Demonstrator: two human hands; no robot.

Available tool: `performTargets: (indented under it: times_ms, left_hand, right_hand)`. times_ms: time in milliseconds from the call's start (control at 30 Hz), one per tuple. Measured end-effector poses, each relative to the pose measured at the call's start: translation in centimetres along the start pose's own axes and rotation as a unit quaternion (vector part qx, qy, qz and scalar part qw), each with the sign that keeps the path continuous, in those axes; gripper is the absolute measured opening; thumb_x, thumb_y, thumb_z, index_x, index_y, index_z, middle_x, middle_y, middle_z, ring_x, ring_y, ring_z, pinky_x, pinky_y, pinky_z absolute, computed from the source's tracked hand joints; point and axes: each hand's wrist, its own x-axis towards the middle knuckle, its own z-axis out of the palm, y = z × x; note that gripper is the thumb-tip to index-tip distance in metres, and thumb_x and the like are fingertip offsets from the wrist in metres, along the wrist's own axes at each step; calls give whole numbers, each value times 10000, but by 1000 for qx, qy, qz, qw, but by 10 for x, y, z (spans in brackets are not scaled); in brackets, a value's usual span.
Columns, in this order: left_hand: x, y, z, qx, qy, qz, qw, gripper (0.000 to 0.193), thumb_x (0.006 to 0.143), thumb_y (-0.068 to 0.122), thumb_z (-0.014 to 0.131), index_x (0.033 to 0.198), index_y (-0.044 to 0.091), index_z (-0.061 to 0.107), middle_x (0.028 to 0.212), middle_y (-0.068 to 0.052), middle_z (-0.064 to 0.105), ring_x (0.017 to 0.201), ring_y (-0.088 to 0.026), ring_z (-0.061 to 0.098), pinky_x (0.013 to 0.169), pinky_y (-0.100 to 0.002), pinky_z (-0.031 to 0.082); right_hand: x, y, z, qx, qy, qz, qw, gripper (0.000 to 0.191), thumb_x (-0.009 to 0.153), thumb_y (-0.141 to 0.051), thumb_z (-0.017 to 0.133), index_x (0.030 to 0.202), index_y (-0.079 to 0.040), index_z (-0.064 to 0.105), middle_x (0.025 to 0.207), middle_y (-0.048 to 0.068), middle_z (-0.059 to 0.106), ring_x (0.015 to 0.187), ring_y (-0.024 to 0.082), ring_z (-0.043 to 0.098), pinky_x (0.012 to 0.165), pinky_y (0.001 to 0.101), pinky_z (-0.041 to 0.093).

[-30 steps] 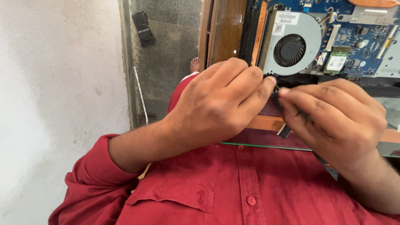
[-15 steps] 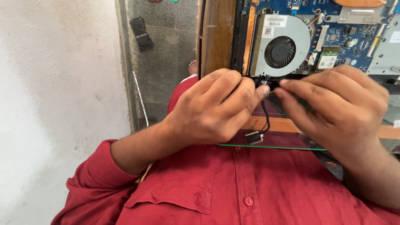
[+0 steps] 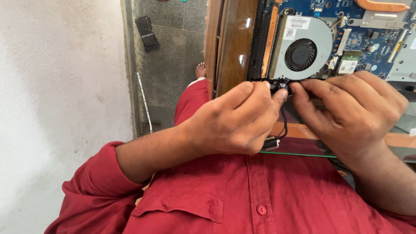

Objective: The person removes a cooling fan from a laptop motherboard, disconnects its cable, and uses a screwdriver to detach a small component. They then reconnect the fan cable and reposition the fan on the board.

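Observation:
My left hand (image 3: pixel 236 119) and my right hand (image 3: pixel 351 112) meet fingertip to fingertip at the near edge of an opened laptop. Between them they pinch a small black part (image 3: pixel 281 85). A thin black cable (image 3: pixel 284 123) hangs down from it and ends in a small flat connector (image 3: pixel 272 144) below my left hand. Just beyond the fingers lies the laptop's round grey cooling fan (image 3: pixel 301 54), with the blue circuit board (image 3: pixel 368 39) to its right. How the part sits against the laptop is hidden by my fingers.
The laptop rests on a glossy wooden table (image 3: pixel 232 47). A copper heat pipe (image 3: pixel 381 5) runs along the top right. On the grey floor are a black rectangular object (image 3: pixel 146 31), a white strip (image 3: pixel 145 102) and a bare foot (image 3: pixel 200 69). A white wall (image 3: pixel 56 86) fills the left.
Both hands have stayed pinched together at the fan's edge. The black cable with its connector, hidden a second ago, now hangs free below my left hand.

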Motion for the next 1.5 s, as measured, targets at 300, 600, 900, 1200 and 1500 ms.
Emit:
performTargets:
  times_ms: [300, 600, 900, 1200, 1500]
  left_hand:
    - [1, 6, -2, 34, -11, -5, 999, 271, 961, 38, 677, 1178, -108, 747, 1102, -154, 717, 1037, -246, 663, 913, -301, 534]
    - [1, 3, -5, -16, 7, -39, 999, 244, 1017, 78, 689, 1218, -35, 766, 1133, -122, 705, 1027, -234, 660, 864, -307, 529]
    - [0, 12, -13, 41, -55, -36, 997, 293, 1047, 105, 639, 1248, -81, 744, 1195, -207, 723, 1126, -289, 687, 992, -347, 553]
    - [5, 17, -11, 61, -88, -63, 992, 257, 1061, 69, 620, 1245, -57, 749, 1197, -147, 720, 1165, -265, 648, 1064, -352, 526]
    - [8, 15, -11, 75, -96, -39, 992, 269, 1070, 102, 638, 1259, -48, 758, 1169, -149, 731, 1140, -260, 658, 1064, -356, 531]
  right_hand:
    - [-3, -7, 1, -62, 2, -6, 998, 134, 905, -139, 873, 885, -47, 777, 799, 48, 677, 681, 201, 617, 568, 318, 441]
    - [10, -1, -9, -14, -13, -7, 1000, 132, 873, -124, 883, 891, -55, 772, 820, 36, 677, 648, 186, 609, 551, 309, 438]
    - [-1, 22, -22, 110, -51, 33, 992, 249, 891, 0, 868, 1081, -3, 706, 1027, 115, 659, 848, 208, 635, 708, 292, 514]
    - [34, 40, -14, 109, -73, 28, 991, 602, 768, -35, 968, 1264, 63, 643, 1250, 243, 628, 1145, 352, 604, 918, 431, 549]
    - [49, 42, -17, 91, -106, -20, 990, 685, 670, -154, 989, 1250, 50, 686, 1237, 229, 666, 1077, 349, 608, 812, 429, 551]
